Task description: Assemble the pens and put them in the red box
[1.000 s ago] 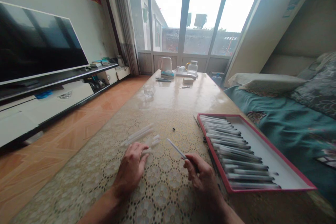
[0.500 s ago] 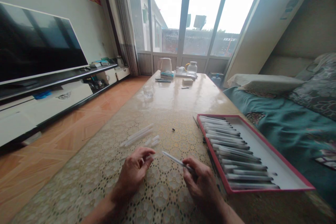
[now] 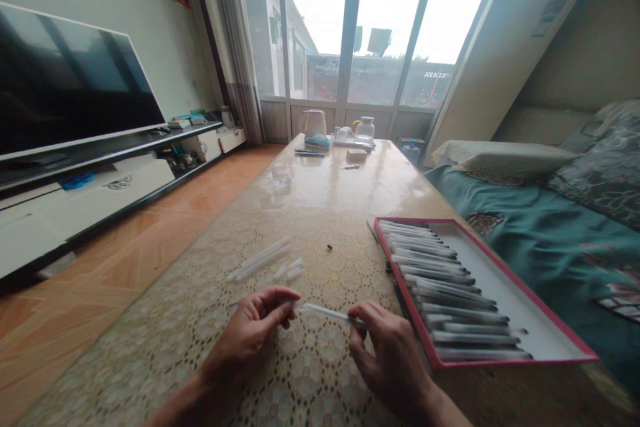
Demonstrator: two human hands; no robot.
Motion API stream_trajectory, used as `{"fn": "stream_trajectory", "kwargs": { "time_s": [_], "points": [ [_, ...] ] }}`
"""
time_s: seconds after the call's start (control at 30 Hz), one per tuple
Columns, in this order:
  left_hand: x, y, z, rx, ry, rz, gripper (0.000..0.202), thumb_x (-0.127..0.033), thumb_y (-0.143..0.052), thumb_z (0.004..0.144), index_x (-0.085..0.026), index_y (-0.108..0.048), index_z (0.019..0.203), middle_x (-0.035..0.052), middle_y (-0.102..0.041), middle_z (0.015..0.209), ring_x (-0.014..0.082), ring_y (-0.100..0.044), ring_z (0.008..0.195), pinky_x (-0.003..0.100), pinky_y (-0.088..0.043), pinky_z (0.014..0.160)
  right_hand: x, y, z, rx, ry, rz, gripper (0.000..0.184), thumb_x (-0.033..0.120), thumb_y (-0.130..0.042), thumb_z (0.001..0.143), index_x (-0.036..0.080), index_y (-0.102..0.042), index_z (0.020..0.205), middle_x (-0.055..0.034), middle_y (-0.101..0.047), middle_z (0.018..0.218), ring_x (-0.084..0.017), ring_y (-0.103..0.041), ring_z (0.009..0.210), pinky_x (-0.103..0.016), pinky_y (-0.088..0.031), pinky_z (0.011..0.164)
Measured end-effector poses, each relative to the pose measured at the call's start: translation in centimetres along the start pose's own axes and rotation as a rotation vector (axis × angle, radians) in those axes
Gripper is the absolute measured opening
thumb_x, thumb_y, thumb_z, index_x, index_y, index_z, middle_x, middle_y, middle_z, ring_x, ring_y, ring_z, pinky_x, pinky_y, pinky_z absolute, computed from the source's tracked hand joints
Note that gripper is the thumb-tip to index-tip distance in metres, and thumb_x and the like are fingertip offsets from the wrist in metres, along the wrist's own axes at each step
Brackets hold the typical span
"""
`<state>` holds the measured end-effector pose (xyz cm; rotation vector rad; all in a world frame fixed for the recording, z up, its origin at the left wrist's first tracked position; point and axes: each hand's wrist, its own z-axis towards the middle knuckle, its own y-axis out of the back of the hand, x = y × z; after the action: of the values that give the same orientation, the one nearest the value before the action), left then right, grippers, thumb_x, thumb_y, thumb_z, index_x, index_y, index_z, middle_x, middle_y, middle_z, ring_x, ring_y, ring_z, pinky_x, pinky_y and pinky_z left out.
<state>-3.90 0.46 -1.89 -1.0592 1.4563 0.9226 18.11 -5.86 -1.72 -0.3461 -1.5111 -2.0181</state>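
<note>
Between the thumb and fingers of my right hand (image 3: 383, 347) is a slim translucent pen (image 3: 325, 311), its tip pointing left. My left hand (image 3: 260, 320) is closed in a pinch on a small clear piece, apparently a pen cap (image 3: 297, 305), right at the pen's tip. Whether the two touch, I cannot tell. Just beyond the left hand lie several short clear caps (image 3: 289, 269) and a few long clear tubes (image 3: 263, 258). A small black plug (image 3: 329, 247) rests alone farther up the table.
To the right, a pink-rimmed box (image 3: 433, 357) holds a row of several pens (image 3: 445, 280). Dark thin pieces lie along its left side. A drinking glass (image 3: 281, 177), a kettle (image 3: 314, 123) and a glass jug (image 3: 366, 128) stand farther back on the table (image 3: 200, 293).
The pen has swung to lie flatter, and its tip has moved down and left toward my left fingers. My left hand has turned so its pinched fingertips point right at the tip.
</note>
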Motion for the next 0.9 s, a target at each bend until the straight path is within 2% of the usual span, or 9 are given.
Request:
{"fn": "stream_trajectory", "kwargs": {
  "time_s": [0.33, 0.63, 0.9],
  "points": [
    [0.39, -0.20, 0.00, 0.016, -0.025, -0.044, 0.014, -0.027, -0.068, 0.072, -0.017, -0.065, 0.082, -0.0010, -0.063, 0.064, 0.0115, -0.055, 0.062, 0.023, -0.041, 0.061, -0.03, -0.03, -0.12, 0.026, 0.009, -0.011, 0.015, 0.012, -0.046, 0.077, 0.020, -0.057, 0.083, 0.0011, -0.055, 0.071, -0.013, -0.053, 0.062, -0.023, -0.033, 0.060],
    [-0.08, -0.52, -0.12, 0.025, -0.021, -0.062, 0.015, -0.023, -0.073, 0.066, -0.016, -0.067, 0.078, -0.0006, -0.065, 0.063, 0.0116, -0.056, 0.060, 0.023, -0.042, 0.060, 0.00, -0.19, -0.09, 0.022, 0.047, -0.023, 0.013, 0.013, -0.046, 0.078, 0.019, -0.057, 0.082, 0.0005, -0.055, 0.070, -0.013, -0.052, 0.062, -0.023, -0.032, 0.059],
    [0.27, -0.59, -0.51, 0.031, -0.030, -0.193, 0.016, -0.023, -0.073, 0.067, -0.016, -0.068, 0.081, -0.0006, -0.065, 0.059, 0.0105, -0.056, 0.054, 0.022, -0.043, 0.055, -0.67, -0.55, 0.04, 0.076, 0.145, -0.106, 0.014, 0.024, -0.042, 0.090, 0.022, -0.056, 0.087, 0.0011, -0.059, 0.072, -0.013, -0.054, 0.060, -0.022, -0.030, 0.055]
  ]
}}
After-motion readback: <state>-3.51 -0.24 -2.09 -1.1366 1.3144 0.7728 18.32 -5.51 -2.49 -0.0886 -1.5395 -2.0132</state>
